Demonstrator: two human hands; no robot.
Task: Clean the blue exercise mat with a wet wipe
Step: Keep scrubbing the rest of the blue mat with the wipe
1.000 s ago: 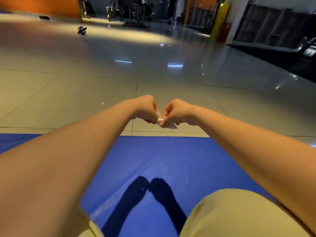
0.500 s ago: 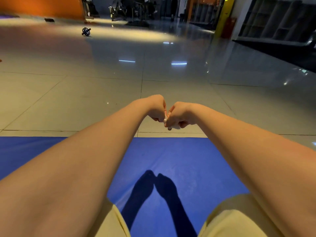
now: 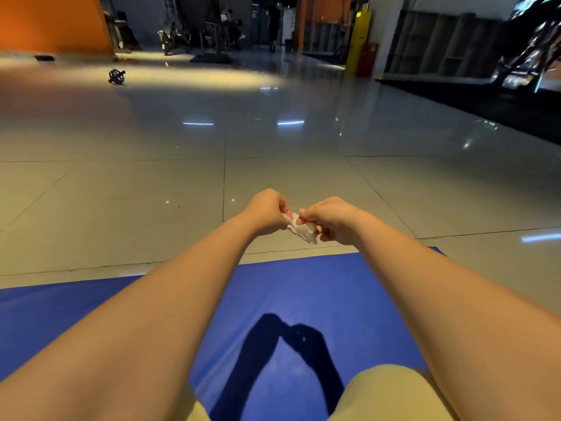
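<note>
**Q:** What is the state of the fingers?

**A:** The left hand (image 3: 268, 209) has its fingers (image 3: 283, 208) curled and pinching the upper end of the wet wipe (image 3: 303, 230). The right hand (image 3: 332, 218) has its fingers (image 3: 306, 214) curled on the same wipe from the opposite side. The two hands are raised and close together, with only the wipe between them.

**Q:** How does the wipe lie?

**A:** It is crumpled and only partly opened. Its long axis slants from the left fingers down towards the right fingers. A loose corner hangs just below the right hand, which appears to hold the larger share.

**Q:** Where is the surface to be cleaned?

**A:** The blue exercise mat (image 3: 303, 287) lies below the fingers and back towards the person. Its far edge shows just beneath the hands. The wipe does not touch the mat.

**Q:** What lies beyond the fingers?

**A:** Tiled floor (image 3: 151, 192) and, far out to the left, an ab wheel (image 3: 116, 76).

**Q:** Which step is this?

**A:** Probably the unfolding of the wipe. Wiping has likely not begun. The next move calls for a descent down and backwards onto the mat. The two hands are about equally near it.
</note>
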